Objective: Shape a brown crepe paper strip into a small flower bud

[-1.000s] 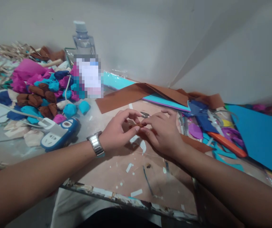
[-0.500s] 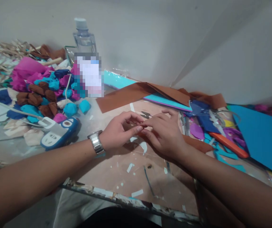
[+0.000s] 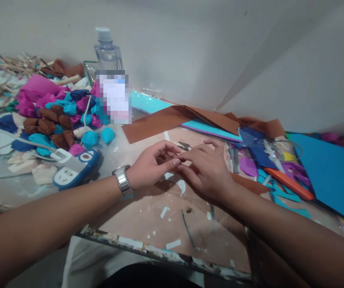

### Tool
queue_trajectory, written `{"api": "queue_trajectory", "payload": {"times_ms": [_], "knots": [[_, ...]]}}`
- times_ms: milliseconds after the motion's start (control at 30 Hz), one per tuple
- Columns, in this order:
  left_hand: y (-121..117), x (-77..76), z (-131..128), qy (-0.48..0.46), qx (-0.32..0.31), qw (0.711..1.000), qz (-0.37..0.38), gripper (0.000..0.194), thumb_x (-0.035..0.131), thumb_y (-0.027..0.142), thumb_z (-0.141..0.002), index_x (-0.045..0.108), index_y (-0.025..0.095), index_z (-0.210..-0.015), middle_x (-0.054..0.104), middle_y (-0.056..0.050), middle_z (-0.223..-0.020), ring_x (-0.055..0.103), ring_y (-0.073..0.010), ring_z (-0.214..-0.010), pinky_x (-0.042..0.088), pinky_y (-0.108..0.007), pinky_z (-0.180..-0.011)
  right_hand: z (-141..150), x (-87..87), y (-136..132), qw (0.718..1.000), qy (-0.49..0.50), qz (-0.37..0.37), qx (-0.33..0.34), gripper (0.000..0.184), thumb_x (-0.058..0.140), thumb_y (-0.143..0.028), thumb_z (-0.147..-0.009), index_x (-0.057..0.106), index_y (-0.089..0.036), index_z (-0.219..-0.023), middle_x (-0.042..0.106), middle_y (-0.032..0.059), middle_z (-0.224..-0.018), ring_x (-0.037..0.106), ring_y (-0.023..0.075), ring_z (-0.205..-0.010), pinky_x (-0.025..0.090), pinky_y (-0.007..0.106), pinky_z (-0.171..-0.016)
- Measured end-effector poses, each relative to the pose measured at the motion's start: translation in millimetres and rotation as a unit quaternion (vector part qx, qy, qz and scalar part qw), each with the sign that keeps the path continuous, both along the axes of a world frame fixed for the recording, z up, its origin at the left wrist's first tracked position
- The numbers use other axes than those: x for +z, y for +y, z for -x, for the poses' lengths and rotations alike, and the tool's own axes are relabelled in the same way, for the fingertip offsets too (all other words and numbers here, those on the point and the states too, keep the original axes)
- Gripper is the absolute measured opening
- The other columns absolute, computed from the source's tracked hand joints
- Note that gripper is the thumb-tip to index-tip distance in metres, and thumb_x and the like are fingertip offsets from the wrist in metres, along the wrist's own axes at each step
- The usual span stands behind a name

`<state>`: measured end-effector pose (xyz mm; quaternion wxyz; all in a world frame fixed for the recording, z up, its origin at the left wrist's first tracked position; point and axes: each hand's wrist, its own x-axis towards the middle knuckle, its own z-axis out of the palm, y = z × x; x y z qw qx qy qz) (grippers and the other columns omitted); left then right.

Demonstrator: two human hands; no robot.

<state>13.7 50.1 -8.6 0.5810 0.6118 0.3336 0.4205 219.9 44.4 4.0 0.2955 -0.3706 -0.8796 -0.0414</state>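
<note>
My left hand, with a metal watch on its wrist, meets my right hand above the middle of the work board. Thumb and fingers of both hands are pinched together at the tips. Whatever lies between them is too small or too hidden to make out. Just beyond the fingertips a dark pointed metal tip rests on the board, its other end behind my right hand. White paper scraps are scattered below the hands.
Crumpled tissue-paper balls and a blue-white power socket with cables lie left. A bottle stands behind a blurred-out patch. A folded brown paper strip crosses the back. An orange cutter and blue sheet lie right.
Both hands keep nearly the same pinched pose at the same spot. The view has shifted very slightly; no object has visibly moved.
</note>
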Motion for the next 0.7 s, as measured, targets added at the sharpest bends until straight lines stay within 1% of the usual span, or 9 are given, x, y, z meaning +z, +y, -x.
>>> {"api": "queue_trajectory", "payload": {"times_ms": [100, 167, 233, 333, 400, 533, 633, 700], "knots": [[1.2, -0.5, 0.6, -0.015, 0.011, 1.0, -0.001, 0.029, 0.071, 0.04, -0.093, 0.062, 0.017, -0.108, 0.072, -0.005, -0.098, 0.068, -0.0119, -0.081, 0.057, -0.024, -0.074, -0.5, 0.0, 0.6, 1.0, 0.006, -0.002, -0.016, 0.015, 0.067, -0.038, -0.097, 0.069, -0.025, -0.104, 0.077, -0.0006, -0.092, 0.066, 0.0196, -0.09, 0.029, 0.045, -0.105], [1.7, -0.4, 1.5, -0.009, 0.029, 1.0, -0.007, 0.028, 0.07, 0.042, -0.094, 0.063, 0.018, -0.106, 0.071, -0.004, -0.094, 0.067, -0.0118, -0.08, 0.056, -0.023, -0.072, -0.9, 0.0, 1.1, 1.0, 0.01, -0.01, -0.024, 0.013, 0.068, -0.037, -0.096, 0.069, -0.025, -0.1, 0.078, -0.0014, -0.091, 0.066, 0.0192, -0.089, 0.03, 0.044, -0.104], [1.8, 0.0, 2.2, 0.006, 0.04, 0.999, -0.011, 0.027, 0.07, 0.043, -0.094, 0.064, 0.018, -0.102, 0.07, -0.002, -0.087, 0.065, -0.011, -0.075, 0.054, -0.022, -0.068, -1.3, 0.0, 1.4, 0.999, 0.014, -0.017, -0.028, 0.011, 0.067, -0.036, -0.096, 0.069, -0.025, -0.095, 0.078, -0.0023, -0.089, 0.066, 0.0187, -0.088, 0.03, 0.044, -0.104], [1.3, 0.4, 2.2, 0.016, 0.04, 0.999, -0.012, 0.026, 0.07, 0.044, -0.093, 0.066, 0.018, -0.097, 0.069, -0.001, -0.078, 0.063, -0.0104, -0.067, 0.053, -0.022, -0.065, -1.8, 0.4, 1.3, 0.999, 0.02, -0.021, -0.031, 0.011, 0.066, -0.035, -0.097, 0.068, -0.025, -0.093, 0.078, -0.0027, -0.089, 0.067, 0.0185, -0.088, 0.029, 0.044, -0.104], [1.0, 0.1, 1.5, 0.015, 0.038, 0.999, -0.015, 0.026, 0.072, 0.044, -0.092, 0.067, 0.018, -0.095, 0.07, -0.001, -0.077, 0.064, -0.0111, -0.067, 0.053, -0.023, -0.066, -1.9, 0.8, 1.2, 0.999, 0.025, -0.021, -0.032, 0.011, 0.066, -0.035, -0.097, 0.068, -0.025, -0.092, 0.078, -0.0023, -0.089, 0.067, 0.0187, -0.088, 0.03, 0.044, -0.104], [0.7, -2.2, 0.9, 0.009, 0.036, 0.999, -0.015, 0.025, 0.072, 0.042, -0.092, 0.069, 0.018, -0.095, 0.074, -0.004, -0.086, 0.068, -0.0134, -0.075, 0.055, -0.025, -0.07, -2.1, 1.0, 0.8, 0.999, 0.036, -0.022, -0.031, 0.011, 0.067, -0.034, -0.097, 0.068, -0.024, -0.092, 0.077, -0.0017, -0.087, 0.067, 0.0194, -0.086, 0.031, 0.045, -0.103], [-0.5, -2.8, 1.8, 0.016, 0.038, 0.998, -0.04, 0.024, 0.07, 0.041, -0.094, 0.071, 0.018, -0.099, 0.076, -0.007, -0.097, 0.071, -0.015, -0.084, 0.057, -0.026, -0.075, -2.0, -0.2, 0.5, 0.999, 0.039, -0.019, -0.033, 0.011, 0.068, -0.034, -0.096, 0.068, -0.024, -0.092, 0.077, -0.0013, -0.087, 0.067, 0.0201, -0.087, 0.031, 0.045, -0.104], [-1.8, -1.6, 2.7, 0.027, 0.041, 0.997, -0.063, 0.023, 0.071, 0.039, -0.093, 0.072, 0.018, -0.101, 0.076, -0.007, -0.103, 0.072, -0.0164, -0.091, 0.058, -0.028, -0.08, -2.1, -1.4, 0.5, 0.998, 0.045, -0.012, -0.034, 0.009, 0.068, -0.033, -0.095, 0.067, -0.024, -0.093, 0.078, -0.0016, -0.089, 0.068, 0.0198, -0.087, 0.031, 0.045, -0.105]]}}
